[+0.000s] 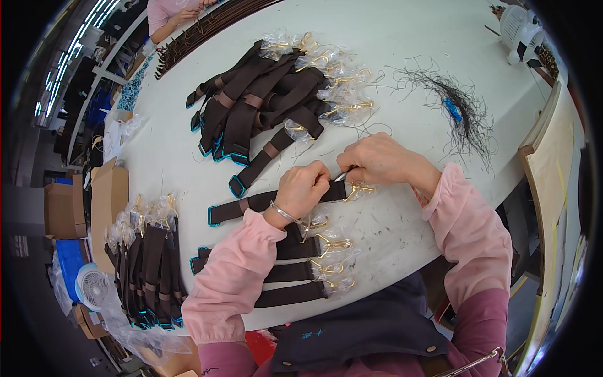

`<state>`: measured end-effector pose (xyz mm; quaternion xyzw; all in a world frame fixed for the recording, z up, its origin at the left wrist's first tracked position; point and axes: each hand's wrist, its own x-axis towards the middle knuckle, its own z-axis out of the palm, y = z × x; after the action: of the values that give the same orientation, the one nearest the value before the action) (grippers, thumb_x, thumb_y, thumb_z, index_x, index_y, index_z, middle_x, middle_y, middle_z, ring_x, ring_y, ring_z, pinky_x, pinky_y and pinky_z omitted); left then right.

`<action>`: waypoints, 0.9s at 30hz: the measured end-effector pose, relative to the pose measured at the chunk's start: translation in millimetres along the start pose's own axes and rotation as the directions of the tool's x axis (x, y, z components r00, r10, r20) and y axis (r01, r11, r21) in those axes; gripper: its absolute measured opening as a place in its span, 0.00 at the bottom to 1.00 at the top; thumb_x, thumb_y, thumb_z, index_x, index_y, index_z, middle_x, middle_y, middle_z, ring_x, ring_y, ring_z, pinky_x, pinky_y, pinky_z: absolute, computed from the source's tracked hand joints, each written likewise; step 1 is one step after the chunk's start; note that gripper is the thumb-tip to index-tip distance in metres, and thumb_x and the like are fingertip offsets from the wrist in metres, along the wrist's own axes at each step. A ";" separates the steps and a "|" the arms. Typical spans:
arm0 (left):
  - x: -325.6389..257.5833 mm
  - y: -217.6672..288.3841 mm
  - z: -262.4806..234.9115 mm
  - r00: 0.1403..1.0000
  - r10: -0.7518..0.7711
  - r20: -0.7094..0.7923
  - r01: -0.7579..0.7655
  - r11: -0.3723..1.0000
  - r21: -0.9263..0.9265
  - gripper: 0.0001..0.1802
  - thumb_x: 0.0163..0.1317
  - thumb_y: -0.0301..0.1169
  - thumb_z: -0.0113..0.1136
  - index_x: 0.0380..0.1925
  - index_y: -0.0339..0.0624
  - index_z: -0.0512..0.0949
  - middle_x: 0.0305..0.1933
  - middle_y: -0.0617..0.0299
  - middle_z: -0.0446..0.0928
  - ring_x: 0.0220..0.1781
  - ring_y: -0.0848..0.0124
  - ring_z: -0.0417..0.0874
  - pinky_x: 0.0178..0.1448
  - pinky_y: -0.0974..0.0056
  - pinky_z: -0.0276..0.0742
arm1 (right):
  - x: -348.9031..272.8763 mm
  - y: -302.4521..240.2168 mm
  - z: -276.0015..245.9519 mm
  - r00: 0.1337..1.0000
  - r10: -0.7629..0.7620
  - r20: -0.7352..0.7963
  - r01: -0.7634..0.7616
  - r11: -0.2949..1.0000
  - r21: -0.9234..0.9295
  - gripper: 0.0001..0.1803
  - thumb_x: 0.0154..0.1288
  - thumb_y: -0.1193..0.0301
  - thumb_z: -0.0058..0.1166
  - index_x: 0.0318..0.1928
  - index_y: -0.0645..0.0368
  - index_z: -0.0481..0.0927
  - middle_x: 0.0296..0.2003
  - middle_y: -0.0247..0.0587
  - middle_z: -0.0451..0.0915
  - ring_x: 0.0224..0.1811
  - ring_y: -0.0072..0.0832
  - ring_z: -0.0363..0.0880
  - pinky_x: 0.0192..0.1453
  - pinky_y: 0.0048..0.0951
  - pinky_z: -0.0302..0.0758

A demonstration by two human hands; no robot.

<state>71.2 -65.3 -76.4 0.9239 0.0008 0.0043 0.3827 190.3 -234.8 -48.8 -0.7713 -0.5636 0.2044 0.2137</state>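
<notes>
A dark brown strap (259, 200) lies across the table, with a blue-edged buckle (214, 215) at its left end and a gold metal hook (358, 190) in clear plastic at its right. My left hand (303, 189) is closed on this strap near the hook end; its fingertips are partly hidden. Just right of it, my right hand (379, 159) is closed around a small pointed metal tool (342, 176), its tip by the strap's edge. Beneath my left forearm, several similar straps (290, 272) lie side by side, their gold hooks (330, 268) to the right.
Beyond my hands is a large pile of straps (257, 103). More straps (151, 257) hang over the left table edge near a fan (94, 286) and cardboard box (108, 207). Loose black threads (468, 122) lie at right. Another person's hand (186, 14) is at far left.
</notes>
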 end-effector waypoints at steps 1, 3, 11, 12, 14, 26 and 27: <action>0.0 0.0 -0.3 1.000 -0.003 0.004 0.003 1.000 -0.005 0.05 0.51 0.26 0.52 0.26 0.34 0.74 0.19 0.55 0.74 0.18 0.67 0.74 0.25 0.65 0.68 | -0.5 -0.3 0.0 1.000 0.008 0.000 -0.008 1.000 0.005 0.05 0.48 0.70 0.58 0.24 0.55 0.76 0.20 0.35 0.77 0.26 0.34 0.76 0.30 0.36 0.68; 0.0 -0.1 -1.0 1.000 -0.009 0.011 0.009 1.000 -0.011 0.05 0.51 0.26 0.52 0.26 0.34 0.74 0.19 0.56 0.74 0.18 0.68 0.74 0.25 0.66 0.68 | -1.2 -0.4 0.4 1.000 0.014 -0.005 -0.014 1.000 0.013 0.05 0.48 0.70 0.57 0.24 0.55 0.75 0.20 0.35 0.77 0.26 0.34 0.76 0.30 0.36 0.68; 1.0 0.3 -0.8 0.997 -0.075 0.022 0.076 0.996 -0.045 0.06 0.50 0.28 0.52 0.26 0.40 0.76 0.22 0.54 0.78 0.26 0.55 0.79 0.32 0.57 0.73 | 0.7 2.3 5.2 1.000 0.013 -0.026 -0.011 0.996 0.093 0.05 0.48 0.69 0.58 0.25 0.55 0.75 0.20 0.34 0.77 0.25 0.33 0.76 0.30 0.35 0.68; 0.7 0.7 -1.5 0.997 -0.078 0.022 0.079 0.996 -0.045 0.06 0.50 0.28 0.52 0.26 0.40 0.76 0.22 0.54 0.78 0.26 0.55 0.79 0.32 0.57 0.73 | 1.4 1.5 4.7 1.000 0.015 -0.024 -0.012 0.996 0.092 0.05 0.48 0.69 0.58 0.24 0.55 0.75 0.20 0.34 0.77 0.25 0.33 0.76 0.30 0.35 0.68; 0.1 1.9 -2.9 0.996 -0.086 0.022 0.087 0.995 -0.045 0.06 0.50 0.29 0.52 0.26 0.40 0.76 0.23 0.54 0.78 0.26 0.55 0.79 0.32 0.57 0.73 | 2.2 0.4 3.7 1.000 0.018 -0.020 -0.016 0.996 0.090 0.05 0.48 0.70 0.58 0.24 0.55 0.75 0.20 0.34 0.77 0.25 0.33 0.76 0.29 0.35 0.68; -0.1 0.4 -1.8 0.997 -0.080 0.023 0.081 0.995 -0.052 0.06 0.51 0.30 0.52 0.27 0.40 0.76 0.23 0.54 0.78 0.27 0.55 0.80 0.32 0.57 0.73 | 4.2 0.2 7.3 0.999 0.007 -0.035 -0.005 0.998 0.058 0.05 0.48 0.71 0.57 0.22 0.55 0.75 0.17 0.34 0.75 0.24 0.34 0.75 0.28 0.35 0.67; -0.3 0.0 -1.5 0.998 -0.057 0.015 0.058 0.997 -0.055 0.06 0.52 0.28 0.52 0.27 0.38 0.76 0.22 0.55 0.77 0.24 0.61 0.77 0.30 0.60 0.71 | 3.3 0.6 7.5 0.999 0.013 -0.043 -0.011 0.998 0.054 0.05 0.49 0.70 0.58 0.23 0.55 0.75 0.18 0.34 0.75 0.24 0.34 0.75 0.28 0.35 0.67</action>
<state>71.0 -64.2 -75.4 0.9126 0.0248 -0.0130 0.4080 187.6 -231.1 -55.7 -0.7729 -0.5484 0.2039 0.2456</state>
